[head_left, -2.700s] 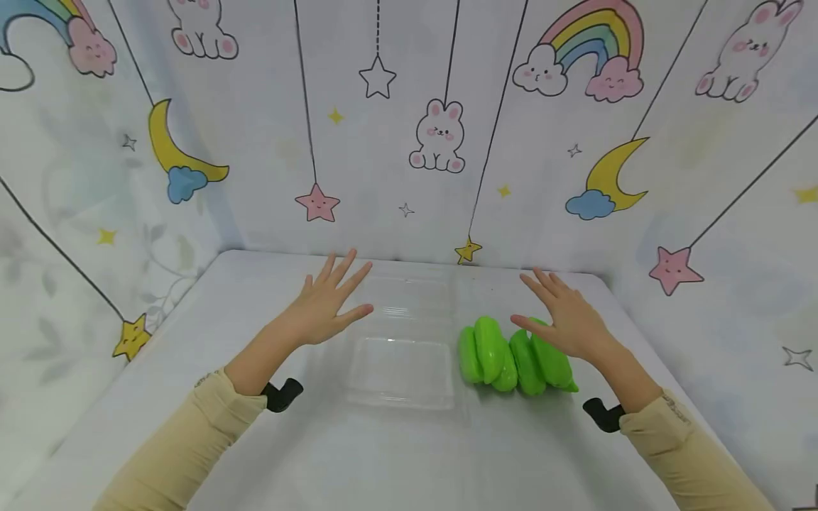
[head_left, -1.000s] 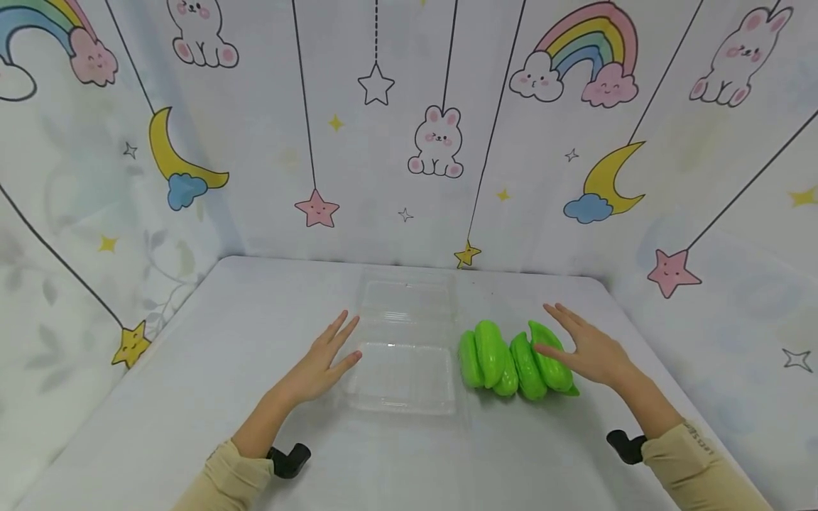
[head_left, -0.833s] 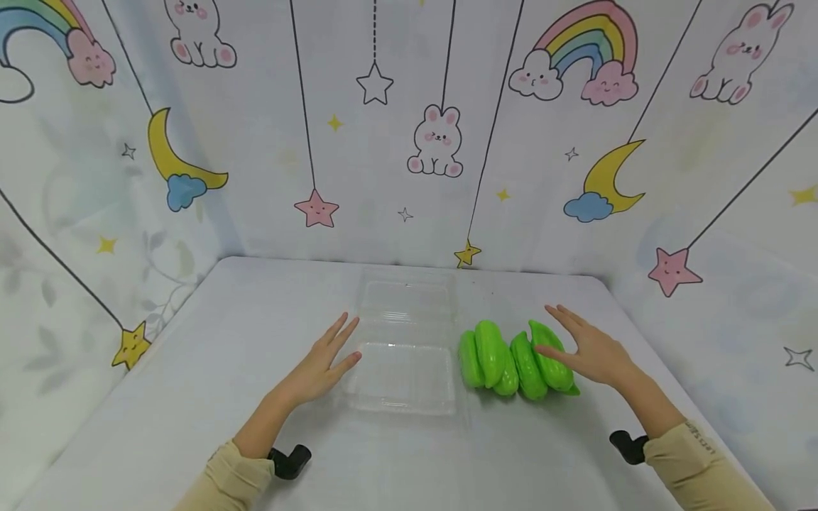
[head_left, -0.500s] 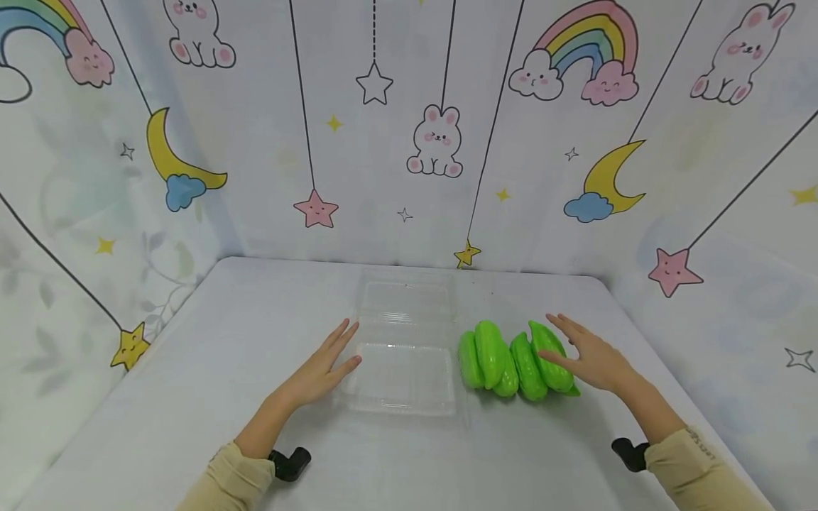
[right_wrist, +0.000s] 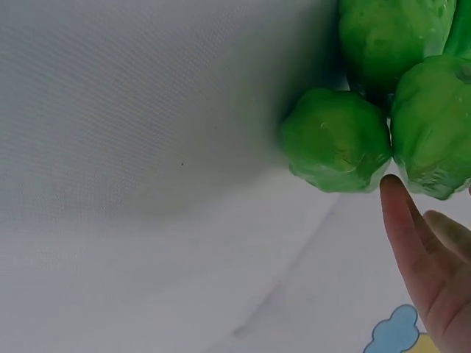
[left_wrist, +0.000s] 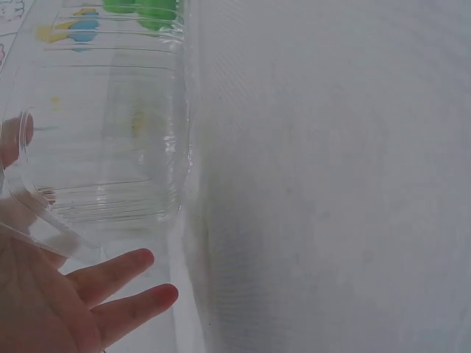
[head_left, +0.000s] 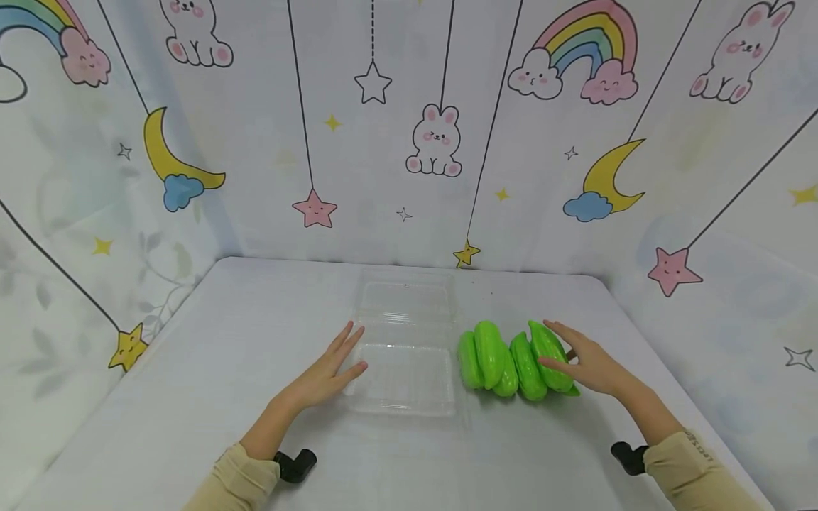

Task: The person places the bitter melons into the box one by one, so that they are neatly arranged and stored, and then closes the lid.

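Observation:
In the head view, several shiny green elongated vegetables [head_left: 488, 355] lie side by side on the table. They look bumpy and pale-skinned in the right wrist view; I cannot tell their exact kind. My right hand [head_left: 591, 365], its fingers extended, is at the rightmost green vegetable [head_left: 551, 355], thumb in front of it. In the right wrist view a fingertip comes close to a green vegetable [right_wrist: 338, 140]; contact is unclear. A clear plastic clamshell box [head_left: 405, 408] lies unfolded. Beside its left edge my left hand [head_left: 322, 376] spreads its fingers. Some fingers show through the clear plastic [left_wrist: 103, 147].
The white table [head_left: 396, 468] reaches back to a wall covering [head_left: 268, 142] printed with rabbits, stars and moons. A black wrist mount [head_left: 297, 465] sits at the left cuff, and another black mount [head_left: 629, 458] at the right cuff.
Both hands have come down and nearer the table since the earliest frame. Lately the right hand has moved lower, toward the rightmost green vegetable. The left has shifted slightly right. Box and vegetables stay put.

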Demonstrator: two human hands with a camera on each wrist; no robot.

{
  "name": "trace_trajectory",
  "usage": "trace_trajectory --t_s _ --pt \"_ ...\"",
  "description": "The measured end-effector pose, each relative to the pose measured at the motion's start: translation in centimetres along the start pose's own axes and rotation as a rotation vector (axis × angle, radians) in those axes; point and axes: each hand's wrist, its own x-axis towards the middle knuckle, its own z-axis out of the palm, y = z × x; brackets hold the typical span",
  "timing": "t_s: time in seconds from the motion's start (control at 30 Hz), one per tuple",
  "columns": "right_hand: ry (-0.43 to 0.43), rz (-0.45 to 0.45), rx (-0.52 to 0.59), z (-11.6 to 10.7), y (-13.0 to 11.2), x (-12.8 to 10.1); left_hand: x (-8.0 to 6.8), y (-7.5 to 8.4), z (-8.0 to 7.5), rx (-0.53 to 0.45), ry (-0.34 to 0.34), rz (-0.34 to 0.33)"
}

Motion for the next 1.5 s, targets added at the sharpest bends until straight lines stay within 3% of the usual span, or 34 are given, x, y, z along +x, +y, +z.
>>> trace_trajectory --t_s 0.8,1.5 --pt "-0.019 -0.030 0.097 1.2 1.2 0.5 -0.3 -0.5 0.3 -0.038 0.003 -0.018" --pt "0.008 0.035 0.101 1.7 1.6 0.1 -0.2 -0.3 0.7 -0.050 -0.019 -0.038"
